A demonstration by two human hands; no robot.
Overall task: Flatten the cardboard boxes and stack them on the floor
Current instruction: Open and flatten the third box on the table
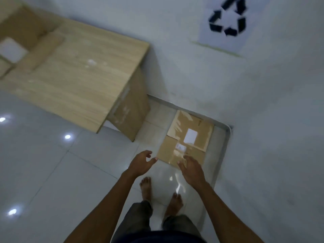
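White tiled floor (52,172) beneath me: flattened cardboard (188,137) lies by the wall (263,102). My left hand (140,163) and right hand (192,170) hover above it, fingers spread, holding nothing.

Glossy white tiled floor (43,172), wooden desk (84,74), white wall (263,102)

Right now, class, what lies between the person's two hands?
Head view: only bare shiny floor between left hand and right hand; the flattened cardboard starts just beyond.

Both hands (166,165) hover spread and empty above flattened cardboard (188,137).
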